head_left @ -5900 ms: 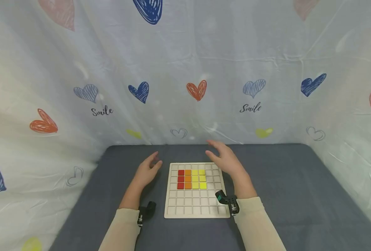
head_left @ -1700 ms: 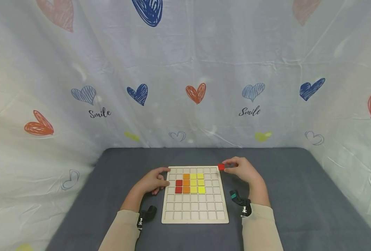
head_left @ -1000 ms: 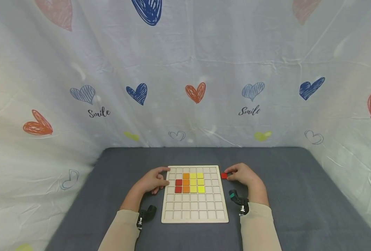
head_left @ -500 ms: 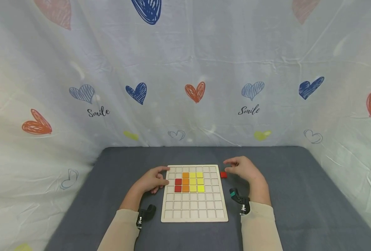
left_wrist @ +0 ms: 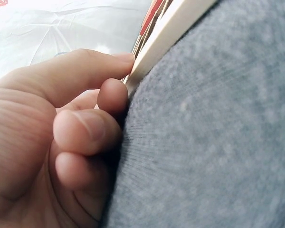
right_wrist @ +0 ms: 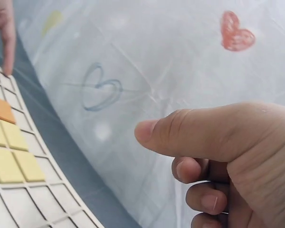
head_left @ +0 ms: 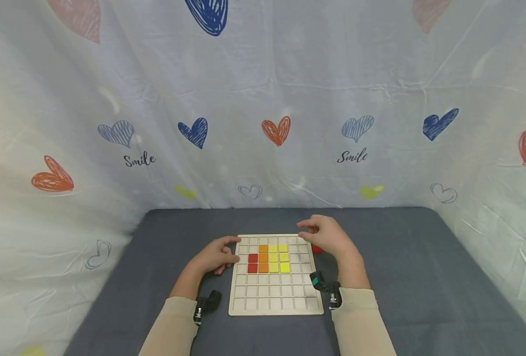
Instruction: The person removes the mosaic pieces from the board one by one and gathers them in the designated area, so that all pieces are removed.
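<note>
A pale wooden grid board (head_left: 277, 306) lies on the table with coloured square tiles in its cells. Two red tiles (head_left: 252, 263) sit left of a column of three orange tiles (head_left: 263, 258), and several yellow tiles (head_left: 278, 258) follow to the right. My left hand (head_left: 214, 256) touches the board's left edge with index finger and thumb; its other fingers are bent, as the left wrist view shows. Over the board's far right corner hovers my right hand (head_left: 327, 234), holding nothing, thumb and index finger apart. Beside the right edge lies one loose red tile (head_left: 317, 248), partly hidden by that hand.
A dark grey cloth (head_left: 405, 277) covers the table. A white curtain with printed hearts (head_left: 276, 131) hangs behind the far edge and along both sides. Each wrist wears a small black camera (head_left: 209, 300).
Earlier, the right hand took the red tile from the top of the red column, set it down right of the board and let go. Now that hand has moved left over the board's corner.
</note>
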Demonstrator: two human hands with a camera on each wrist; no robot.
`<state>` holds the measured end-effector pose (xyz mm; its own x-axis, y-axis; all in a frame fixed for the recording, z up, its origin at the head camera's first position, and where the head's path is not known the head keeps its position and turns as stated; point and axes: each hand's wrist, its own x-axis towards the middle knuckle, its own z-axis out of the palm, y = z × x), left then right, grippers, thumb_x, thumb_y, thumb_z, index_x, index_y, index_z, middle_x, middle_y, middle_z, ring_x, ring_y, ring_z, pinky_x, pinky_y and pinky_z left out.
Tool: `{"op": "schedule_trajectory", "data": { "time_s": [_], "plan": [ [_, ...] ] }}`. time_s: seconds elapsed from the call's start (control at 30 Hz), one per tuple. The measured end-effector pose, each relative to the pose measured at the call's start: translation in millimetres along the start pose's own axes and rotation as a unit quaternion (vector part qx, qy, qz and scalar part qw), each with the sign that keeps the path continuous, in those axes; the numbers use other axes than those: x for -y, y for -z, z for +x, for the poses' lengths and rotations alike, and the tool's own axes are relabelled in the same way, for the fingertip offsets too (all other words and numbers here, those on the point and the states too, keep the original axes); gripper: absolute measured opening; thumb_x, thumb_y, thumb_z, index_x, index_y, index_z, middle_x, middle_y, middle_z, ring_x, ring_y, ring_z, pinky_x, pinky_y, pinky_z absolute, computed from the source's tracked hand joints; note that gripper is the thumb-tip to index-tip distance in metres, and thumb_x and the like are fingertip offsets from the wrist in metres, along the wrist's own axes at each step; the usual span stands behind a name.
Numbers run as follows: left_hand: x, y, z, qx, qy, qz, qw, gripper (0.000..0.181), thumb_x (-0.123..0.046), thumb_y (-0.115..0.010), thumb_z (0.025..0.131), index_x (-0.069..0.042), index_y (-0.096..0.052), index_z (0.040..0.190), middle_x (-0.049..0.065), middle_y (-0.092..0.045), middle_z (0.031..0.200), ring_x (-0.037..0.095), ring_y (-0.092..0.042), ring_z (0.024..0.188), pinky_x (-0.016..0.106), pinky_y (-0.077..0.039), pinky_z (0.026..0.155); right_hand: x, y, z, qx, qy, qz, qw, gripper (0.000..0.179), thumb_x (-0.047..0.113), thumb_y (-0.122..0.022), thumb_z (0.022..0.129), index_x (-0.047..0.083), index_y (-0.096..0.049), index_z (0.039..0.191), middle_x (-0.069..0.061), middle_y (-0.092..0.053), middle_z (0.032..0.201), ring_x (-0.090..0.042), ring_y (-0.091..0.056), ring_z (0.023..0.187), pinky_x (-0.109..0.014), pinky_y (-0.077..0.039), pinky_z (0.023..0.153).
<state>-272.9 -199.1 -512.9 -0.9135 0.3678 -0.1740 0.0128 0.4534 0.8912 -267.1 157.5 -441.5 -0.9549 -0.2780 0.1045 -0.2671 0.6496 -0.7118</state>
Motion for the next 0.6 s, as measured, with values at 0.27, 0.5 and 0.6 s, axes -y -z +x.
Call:
{"op": "schedule_trajectory", "data": {
  "time_s": [0.27, 0.5, 0.6],
  "plan": [
    [1.0, 0.3, -0.1, 0.002, -0.001, 0.002, 1.0000, 0.066, -0.017, -0.077, 0.094, -0.012, -0.048, 0.152, 0.007, -0.060, 0.064, 0.014, -0.046, 0.038, 0.029, -0.040, 0.040, 19.3, -29.4, 8.8, 0.028, 0.038, -0.021, 0.9987, 0.034, 0.021, -0.079, 0.092, 0.009, -0.076, 0.124, 0.000, -0.046, 0.075, -0.015, -0.040, 0.066, -0.032, -0.034, 0.060],
    [0.1, 1.0, -0.4, 0.003, 0.002, 0.001, 1.0000, 0.066, -0.017, -0.077, 0.094, -0.012, -0.048, 0.152, 0.007, -0.060, 0.064, 0.015, -0.046, 0.038, 0.029, -0.040, 0.040, 29.4, -48.7, 14.9, 0.074, 0.087, -0.047, 0.9923, 0.033, 0.019, -0.078, 0.093, 0.007, -0.075, 0.124, 0.001, -0.046, 0.076, -0.013, -0.038, 0.065, -0.031, -0.033, 0.061],
    [-0.6, 0.3, -0.4, 0.004, 0.006, -0.001, 1.0000, 0.065, -0.016, -0.077, 0.094, -0.012, -0.048, 0.152, 0.007, -0.060, 0.064, 0.014, -0.045, 0.038, 0.029, -0.040, 0.040, 30.7, -57.0, 16.8, 0.088, 0.094, -0.065, 0.9895, 0.033, 0.020, -0.078, 0.094, 0.007, -0.075, 0.124, 0.002, -0.047, 0.076, -0.013, -0.040, 0.064, -0.030, -0.033, 0.059]
  ]
}}
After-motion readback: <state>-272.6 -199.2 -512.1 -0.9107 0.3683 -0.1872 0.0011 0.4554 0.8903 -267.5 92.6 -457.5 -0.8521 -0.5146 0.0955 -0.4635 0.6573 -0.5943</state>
